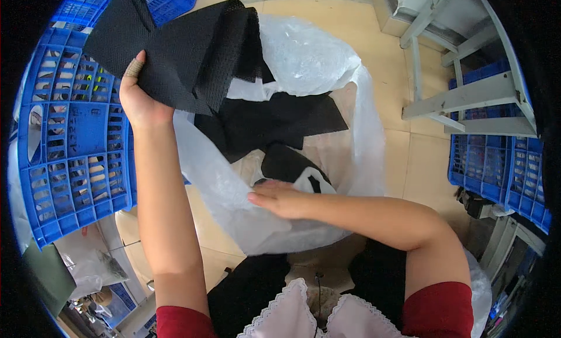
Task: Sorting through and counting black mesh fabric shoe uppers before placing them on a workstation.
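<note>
My left hand [143,95] is raised at the upper left and closed on a bundle of black mesh fabric pieces [181,52]. The thumb, wrapped in a beige band, presses on the pieces; the other fingers are hidden behind them. Below and to the right stands a wide-mouthed translucent plastic bag [368,145]. Inside it lie loose black fabric pieces [274,119] and a black piece with a whitish part [292,165]. My right hand [280,199] reaches over the bag's near rim, fingers outstretched and holding nothing; whether they touch the plastic I cannot tell.
Blue slatted plastic crates [87,127] stand close on the left, with more blue crates [479,165] on the right. A grey-white frame [467,98] is at the upper right. Beige floor tiles [421,163] surround the bag. A clear plastic bag [93,268] sits at the lower left.
</note>
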Motion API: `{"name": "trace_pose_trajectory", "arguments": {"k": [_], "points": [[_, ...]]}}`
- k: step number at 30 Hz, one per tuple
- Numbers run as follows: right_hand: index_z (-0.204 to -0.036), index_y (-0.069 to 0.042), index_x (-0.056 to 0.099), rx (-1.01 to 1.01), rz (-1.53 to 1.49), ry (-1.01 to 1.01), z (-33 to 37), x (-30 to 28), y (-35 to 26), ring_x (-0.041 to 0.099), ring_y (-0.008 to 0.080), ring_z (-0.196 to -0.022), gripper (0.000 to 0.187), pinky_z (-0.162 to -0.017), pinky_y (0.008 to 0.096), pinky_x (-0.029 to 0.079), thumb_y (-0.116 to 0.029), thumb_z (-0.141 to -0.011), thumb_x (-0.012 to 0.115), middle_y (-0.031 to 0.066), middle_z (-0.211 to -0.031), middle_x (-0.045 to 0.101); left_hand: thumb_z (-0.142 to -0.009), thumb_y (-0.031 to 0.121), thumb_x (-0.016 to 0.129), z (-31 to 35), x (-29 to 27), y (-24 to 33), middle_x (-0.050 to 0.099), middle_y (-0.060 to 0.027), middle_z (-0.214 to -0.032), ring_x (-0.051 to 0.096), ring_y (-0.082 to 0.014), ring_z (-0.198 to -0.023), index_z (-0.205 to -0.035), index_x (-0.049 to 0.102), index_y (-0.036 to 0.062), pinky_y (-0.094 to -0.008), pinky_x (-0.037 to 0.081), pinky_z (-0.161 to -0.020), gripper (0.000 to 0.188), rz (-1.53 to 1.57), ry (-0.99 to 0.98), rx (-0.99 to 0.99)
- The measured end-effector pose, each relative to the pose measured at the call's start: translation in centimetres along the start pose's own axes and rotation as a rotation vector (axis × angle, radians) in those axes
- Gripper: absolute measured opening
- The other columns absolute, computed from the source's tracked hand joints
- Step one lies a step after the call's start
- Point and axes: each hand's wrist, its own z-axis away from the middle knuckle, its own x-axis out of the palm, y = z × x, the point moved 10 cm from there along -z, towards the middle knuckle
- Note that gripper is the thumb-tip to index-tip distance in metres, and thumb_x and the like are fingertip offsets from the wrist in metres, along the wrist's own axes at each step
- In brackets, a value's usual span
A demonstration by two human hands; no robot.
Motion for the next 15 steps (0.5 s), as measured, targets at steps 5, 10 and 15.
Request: {"name": "trace_pose_trajectory", "arguments": {"k": [5,10,15], "points": [[-0.133,-0.009,0.042,0.227,-0.006,-0.171,1.8,3.3,0.6,0.043,0.0409,-0.121,0.074,-0.1,0.0451,0.034,-0.066,-0.088,0.03,0.0235,-0.131,0.045,-0.084,0.009,0.052,-0.6,0.3,0.5,0.059,-0.0187,-0.116,0.056,-0.0348,-0.105,-0.113,0.055,-0.0064,-0.0476,0.042,-0.096,0.032,0.003,0.06,0.063],[-0.131,0.002,0.039,0.13,0.108,-0.12,0.9,1.9,-2.9,0.047,0.0408,-0.117,0.081,-0.099,0.0425,0.037,-0.063,-0.084,0.045,0.0291,-0.126,0.046,-0.082,0.011,0.056,-0.9,-0.5,0.1,0.062,-0.0166,-0.11,0.059,-0.032,-0.101,-0.107,0.059,-0.0042,-0.0443,0.045,-0.093,0.03,0.046,0.044,0.017],[-0.136,0.004,0.032,0.032,-0.026,0.106,4.5,-6.3,-3.3,0.038,0.0349,-0.126,0.076,-0.102,0.0379,0.033,-0.042,-0.083,0.063,0.0217,-0.138,0.036,-0.079,0.014,0.059,1.6,-1.3,-1.6,0.064,-0.0168,-0.107,0.061,-0.0304,-0.097,-0.109,0.059,-0.0045,-0.0399,0.046,-0.092,0.035,0.021,-0.084,-0.192]]}}
